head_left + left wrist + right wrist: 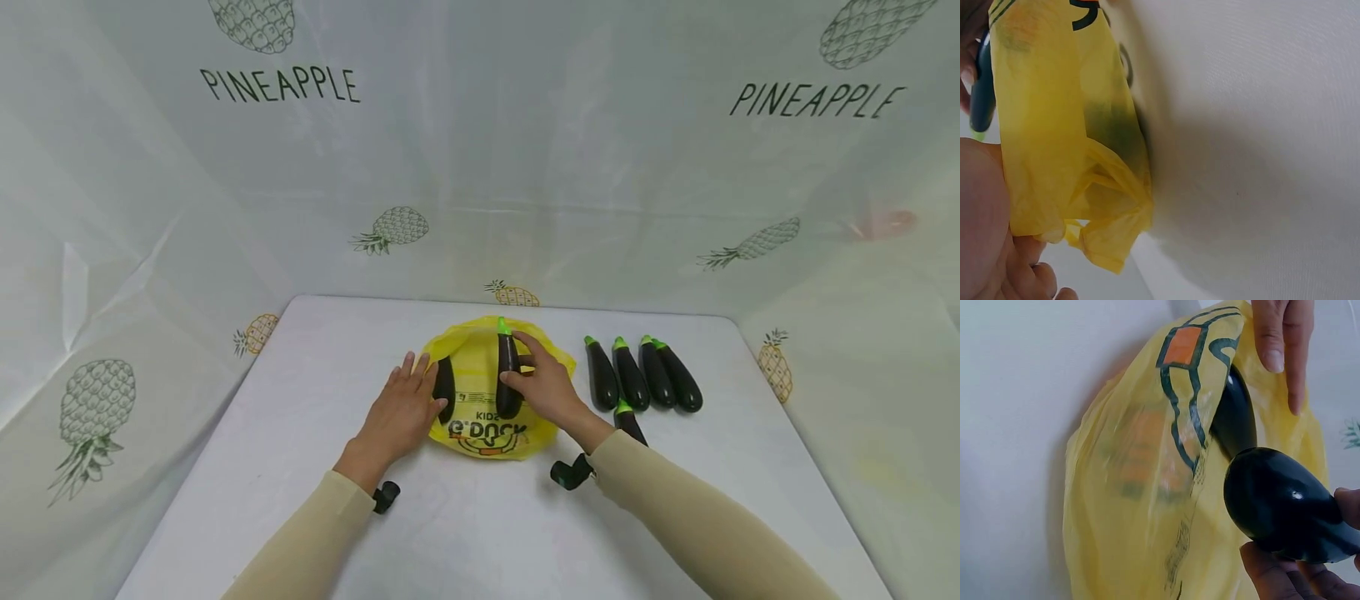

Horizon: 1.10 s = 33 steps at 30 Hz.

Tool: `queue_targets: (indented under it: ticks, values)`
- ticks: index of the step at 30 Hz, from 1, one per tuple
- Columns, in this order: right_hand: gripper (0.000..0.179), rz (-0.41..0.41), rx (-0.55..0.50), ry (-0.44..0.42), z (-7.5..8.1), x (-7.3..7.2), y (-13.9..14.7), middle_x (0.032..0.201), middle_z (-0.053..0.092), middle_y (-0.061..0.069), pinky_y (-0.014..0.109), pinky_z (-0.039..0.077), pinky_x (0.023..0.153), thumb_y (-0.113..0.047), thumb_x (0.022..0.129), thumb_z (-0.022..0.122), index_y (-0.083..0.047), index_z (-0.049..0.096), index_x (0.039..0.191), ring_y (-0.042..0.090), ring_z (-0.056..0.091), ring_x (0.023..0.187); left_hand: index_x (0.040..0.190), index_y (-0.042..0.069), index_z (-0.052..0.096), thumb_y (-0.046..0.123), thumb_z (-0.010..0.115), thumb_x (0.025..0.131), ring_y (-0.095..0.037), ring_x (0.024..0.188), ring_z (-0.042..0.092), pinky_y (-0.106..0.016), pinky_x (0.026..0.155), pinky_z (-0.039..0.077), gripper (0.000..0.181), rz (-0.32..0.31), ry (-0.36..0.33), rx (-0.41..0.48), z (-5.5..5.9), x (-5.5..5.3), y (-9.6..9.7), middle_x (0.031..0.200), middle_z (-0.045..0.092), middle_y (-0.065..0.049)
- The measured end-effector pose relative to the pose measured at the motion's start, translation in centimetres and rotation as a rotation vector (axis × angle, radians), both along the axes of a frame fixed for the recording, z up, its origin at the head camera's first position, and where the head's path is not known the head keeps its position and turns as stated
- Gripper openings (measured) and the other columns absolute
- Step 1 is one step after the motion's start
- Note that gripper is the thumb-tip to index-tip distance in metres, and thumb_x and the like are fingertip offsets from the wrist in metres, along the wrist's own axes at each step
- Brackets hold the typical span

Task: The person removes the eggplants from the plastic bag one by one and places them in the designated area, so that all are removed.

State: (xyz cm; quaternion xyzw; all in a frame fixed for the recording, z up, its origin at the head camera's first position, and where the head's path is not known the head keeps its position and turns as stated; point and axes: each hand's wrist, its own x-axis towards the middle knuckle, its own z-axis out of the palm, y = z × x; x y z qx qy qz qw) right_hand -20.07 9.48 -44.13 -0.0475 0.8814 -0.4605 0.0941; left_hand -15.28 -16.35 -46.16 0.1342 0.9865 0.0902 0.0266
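Observation:
A yellow plastic bag (476,367) with duck print lies on the table, its mouth loosely apart. My right hand (551,387) grips a dark purple eggplant (507,375) with a green stem end, over the bag; in the right wrist view that eggplant (1285,503) is between thumb and fingers, its round end towards the bag's mouth. My left hand (405,412) rests at the bag's left edge, fingers mostly straight. Beside its thumb a second eggplant (446,387) shows in the bag; the right wrist view has this eggplant (1237,412) partly behind the yellow film.
Several eggplants (632,375) lie in a row on the table's right side. Nearer me another eggplant (628,421) is partly hidden by my right sleeve. The white table (480,533) meets a pineapple-print curtain (480,167) at the back and sides.

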Motion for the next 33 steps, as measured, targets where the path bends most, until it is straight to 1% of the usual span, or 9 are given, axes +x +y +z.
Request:
queue_targets:
  ticks: [3, 7, 13, 16, 19, 25, 29, 33]
  values:
    - [0.076, 0.005, 0.007, 0.013, 0.4, 0.2, 0.5, 0.15, 0.06, 0.019, 0.054, 0.061, 0.099, -0.03, 0.1, 0.073, -0.031, 0.033, 0.166, 0.038, 0.069, 0.124, 0.167, 0.005, 0.028, 0.044, 0.049, 0.112, -0.037, 0.164, 0.008, -0.054, 0.133, 0.015, 0.071, 0.015, -0.006, -0.016, 0.1, 0.0, 0.0, 0.176, 0.019, -0.016]
    - [0.077, 0.0, 0.011, 0.027, 0.8, 0.4, 1.5, 0.15, 0.06, 0.02, 0.053, 0.061, 0.098, -0.03, 0.101, 0.072, -0.029, 0.032, 0.166, 0.039, 0.069, 0.125, 0.167, 0.005, 0.027, 0.044, 0.05, 0.112, -0.037, 0.164, 0.009, -0.054, 0.133, 0.015, 0.072, 0.022, -0.003, -0.022, 0.1, -0.1, 0.0, 0.176, 0.019, -0.016]
    - [0.078, -0.008, 0.015, 0.049, 1.1, 0.9, 3.1, 0.151, 0.059, 0.021, 0.054, 0.06, 0.099, -0.029, 0.101, 0.073, -0.03, 0.032, 0.166, 0.041, 0.065, 0.131, 0.167, 0.004, 0.026, 0.044, 0.05, 0.112, -0.038, 0.164, 0.009, -0.055, 0.133, 0.015, 0.072, 0.007, -0.008, -0.022, 0.1, -0.1, 0.0, 0.175, 0.019, -0.017]
    - [0.078, -0.014, 0.019, 0.052, 1.1, 1.3, 3.9, 0.151, 0.059, 0.021, 0.054, 0.06, 0.099, -0.03, 0.1, 0.074, -0.03, 0.032, 0.166, 0.041, 0.064, 0.132, 0.167, 0.003, 0.028, 0.043, 0.05, 0.112, -0.038, 0.164, 0.01, -0.055, 0.133, 0.015, 0.072, -0.004, -0.002, -0.014, 0.1, 0.0, 0.0, 0.175, 0.02, -0.018]
    - [0.077, -0.018, 0.026, 0.061, 1.3, 1.5, 4.6, 0.151, 0.058, 0.022, 0.053, 0.061, 0.097, -0.03, 0.1, 0.074, -0.029, 0.034, 0.166, 0.042, 0.065, 0.13, 0.166, 0.003, 0.029, 0.043, 0.051, 0.112, -0.038, 0.164, 0.01, -0.055, 0.133, 0.015, 0.071, -0.009, 0.005, -0.006, 0.0, 0.1, 0.0, 0.175, 0.021, -0.018]
    - [0.077, -0.033, 0.036, 0.075, 1.6, 1.8, 6.2, 0.151, 0.057, 0.025, 0.049, 0.064, 0.091, -0.029, 0.1, 0.074, -0.027, 0.034, 0.165, 0.042, 0.069, 0.123, 0.167, 0.005, 0.026, 0.045, 0.048, 0.112, -0.037, 0.164, 0.007, -0.054, 0.133, 0.013, 0.072, -0.001, -0.01, -0.006, -0.1, 0.2, 0.0, 0.176, 0.017, -0.016]
    - [0.077, -0.045, 0.047, 0.072, 1.6, 1.9, 7.2, 0.152, 0.056, 0.026, 0.048, 0.065, 0.089, -0.029, 0.101, 0.073, -0.027, 0.033, 0.166, 0.042, 0.069, 0.123, 0.167, 0.005, 0.027, 0.044, 0.049, 0.112, -0.037, 0.164, 0.007, -0.055, 0.133, 0.014, 0.071, 0.004, -0.004, -0.003, 0.0, 0.2, 0.0, 0.176, 0.018, -0.016]
    - [0.076, -0.046, 0.067, 0.088, 1.5, 2.0, 8.3, 0.151, 0.056, 0.027, 0.049, 0.065, 0.089, -0.028, 0.101, 0.072, -0.025, 0.033, 0.166, 0.042, 0.068, 0.124, 0.166, 0.003, 0.03, 0.043, 0.053, 0.111, -0.039, 0.164, 0.01, -0.056, 0.132, 0.016, 0.071, 0.002, 0.009, 0.009, 0.0, 0.2, 0.0, 0.175, 0.021, -0.018]
